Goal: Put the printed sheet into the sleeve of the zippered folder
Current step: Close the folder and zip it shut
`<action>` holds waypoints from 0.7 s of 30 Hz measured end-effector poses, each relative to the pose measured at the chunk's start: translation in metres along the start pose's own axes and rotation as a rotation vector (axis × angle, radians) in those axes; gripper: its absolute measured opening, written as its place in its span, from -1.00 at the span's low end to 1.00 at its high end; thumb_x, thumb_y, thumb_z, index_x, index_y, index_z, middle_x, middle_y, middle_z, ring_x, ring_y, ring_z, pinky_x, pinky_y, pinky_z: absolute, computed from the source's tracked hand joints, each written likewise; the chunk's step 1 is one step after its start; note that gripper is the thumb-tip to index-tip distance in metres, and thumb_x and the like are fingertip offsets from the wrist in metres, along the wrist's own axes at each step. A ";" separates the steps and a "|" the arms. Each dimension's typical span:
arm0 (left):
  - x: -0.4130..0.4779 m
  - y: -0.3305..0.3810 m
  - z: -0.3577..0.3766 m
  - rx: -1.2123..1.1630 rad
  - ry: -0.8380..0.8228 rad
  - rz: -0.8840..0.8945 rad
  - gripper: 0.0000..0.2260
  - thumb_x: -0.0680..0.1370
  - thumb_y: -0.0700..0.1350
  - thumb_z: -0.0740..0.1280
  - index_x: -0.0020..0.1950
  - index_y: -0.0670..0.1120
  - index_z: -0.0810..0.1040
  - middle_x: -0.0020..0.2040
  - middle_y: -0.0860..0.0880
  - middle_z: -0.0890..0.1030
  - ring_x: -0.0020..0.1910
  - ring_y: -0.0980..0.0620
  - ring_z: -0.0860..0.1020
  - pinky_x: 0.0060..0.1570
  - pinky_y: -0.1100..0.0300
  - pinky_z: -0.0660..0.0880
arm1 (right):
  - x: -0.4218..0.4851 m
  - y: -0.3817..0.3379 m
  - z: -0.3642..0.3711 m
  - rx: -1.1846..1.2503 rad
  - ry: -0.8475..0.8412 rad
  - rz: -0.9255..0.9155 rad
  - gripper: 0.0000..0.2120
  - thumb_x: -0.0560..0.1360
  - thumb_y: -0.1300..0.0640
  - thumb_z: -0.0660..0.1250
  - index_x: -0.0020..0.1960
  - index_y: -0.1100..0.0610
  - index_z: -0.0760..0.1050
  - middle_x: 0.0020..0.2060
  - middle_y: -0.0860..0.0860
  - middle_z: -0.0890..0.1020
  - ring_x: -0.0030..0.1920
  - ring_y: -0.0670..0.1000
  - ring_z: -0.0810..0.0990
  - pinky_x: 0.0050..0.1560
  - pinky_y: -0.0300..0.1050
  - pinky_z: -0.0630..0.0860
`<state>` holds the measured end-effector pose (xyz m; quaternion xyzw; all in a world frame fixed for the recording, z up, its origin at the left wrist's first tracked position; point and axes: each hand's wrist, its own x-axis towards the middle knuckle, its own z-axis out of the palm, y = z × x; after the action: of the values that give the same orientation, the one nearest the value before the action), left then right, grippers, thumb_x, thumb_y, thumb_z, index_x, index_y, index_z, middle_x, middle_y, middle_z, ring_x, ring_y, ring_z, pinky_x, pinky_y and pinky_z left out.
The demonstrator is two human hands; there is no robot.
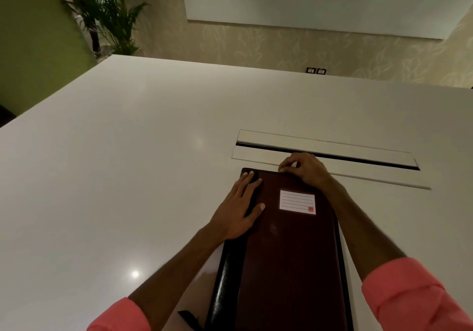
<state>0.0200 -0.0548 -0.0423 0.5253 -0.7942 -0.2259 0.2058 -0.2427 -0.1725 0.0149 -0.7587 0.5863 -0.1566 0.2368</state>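
A dark maroon zippered folder point(286, 259) with a black spine lies closed on the white table, long side pointing away from me. A white lined label point(297, 202) sits on its cover. My left hand point(239, 210) rests flat, fingers apart, on the folder's far left corner and spine. At the far edge my right hand point(304, 168) has its fingertips curled and pinching at the folder's top rim; whether it holds a zip pull is hidden. No printed sheet is in view.
The white table point(128, 164) spreads wide to the left and far side. A long cable slot with a raised lid point(325, 149) lies just beyond the folder. A potted palm point(107, 13) and a green chair back point(33, 49) stand at the far left.
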 end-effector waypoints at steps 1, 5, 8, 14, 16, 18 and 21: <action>0.000 0.000 0.000 -0.001 0.001 0.000 -0.35 0.75 0.28 0.12 0.78 0.09 0.04 0.79 0.16 -0.09 0.78 0.12 -0.16 0.74 -0.07 0.15 | 0.002 -0.003 0.003 -0.003 -0.001 -0.005 -0.87 0.58 -0.12 0.47 0.05 -0.13 0.75 0.04 -0.18 0.69 0.03 -0.06 0.61 0.13 0.11 0.61; 0.000 -0.001 0.001 0.000 0.016 0.007 -0.36 0.75 0.26 0.12 0.78 0.08 0.06 0.79 0.15 -0.08 0.78 0.12 -0.16 0.75 -0.04 0.12 | 0.011 -0.013 0.012 -0.021 0.010 -0.017 -0.87 0.59 -0.12 0.46 0.06 -0.14 0.75 0.03 -0.21 0.68 0.05 -0.11 0.57 0.07 0.04 0.56; -0.001 -0.001 0.003 0.000 0.030 0.018 -0.37 0.76 0.25 0.13 0.78 0.07 0.07 0.79 0.14 -0.07 0.78 0.13 -0.16 0.75 -0.01 0.10 | 0.017 -0.021 0.020 -0.022 0.018 -0.025 -0.87 0.59 -0.12 0.46 0.07 -0.13 0.75 0.05 -0.20 0.69 0.05 -0.12 0.56 0.05 -0.01 0.53; -0.001 0.000 0.003 0.018 0.021 0.026 -0.36 0.76 0.26 0.10 0.78 0.07 0.03 0.80 0.11 -0.09 0.79 0.10 -0.19 0.75 -0.02 0.09 | 0.031 -0.048 0.034 -0.046 0.015 -0.068 -0.86 0.60 -0.09 0.44 0.08 -0.12 0.75 0.07 -0.20 0.71 0.08 -0.13 0.58 0.04 -0.06 0.53; -0.001 0.001 0.002 0.021 0.017 0.028 -0.36 0.76 0.25 0.10 0.78 0.05 0.03 0.80 0.07 -0.09 0.79 0.07 -0.18 0.75 -0.06 0.10 | 0.037 -0.058 0.036 -0.070 -0.003 -0.101 -0.87 0.61 -0.09 0.43 0.06 -0.12 0.75 0.06 -0.21 0.71 0.06 -0.14 0.58 -0.01 -0.10 0.48; -0.002 0.002 0.001 0.024 0.013 0.030 -0.36 0.76 0.24 0.10 0.79 0.03 0.04 0.80 0.04 -0.08 0.79 0.05 -0.17 0.76 -0.08 0.11 | 0.044 -0.066 0.036 -0.103 -0.031 -0.136 -0.87 0.61 -0.08 0.43 0.06 -0.12 0.75 0.05 -0.20 0.72 0.03 -0.14 0.59 -0.02 -0.09 0.49; -0.002 0.004 -0.001 0.037 -0.013 0.022 -0.36 0.77 0.22 0.10 0.79 0.00 0.03 0.80 0.01 -0.09 0.79 0.01 -0.19 0.77 -0.13 0.07 | 0.052 -0.072 0.034 -0.159 -0.078 -0.174 -0.87 0.61 -0.08 0.43 0.07 -0.13 0.75 0.04 -0.20 0.72 0.01 -0.12 0.61 -0.02 -0.08 0.52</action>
<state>0.0181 -0.0521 -0.0396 0.5187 -0.8052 -0.2124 0.1936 -0.1530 -0.2018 0.0236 -0.8285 0.5193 -0.1000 0.1841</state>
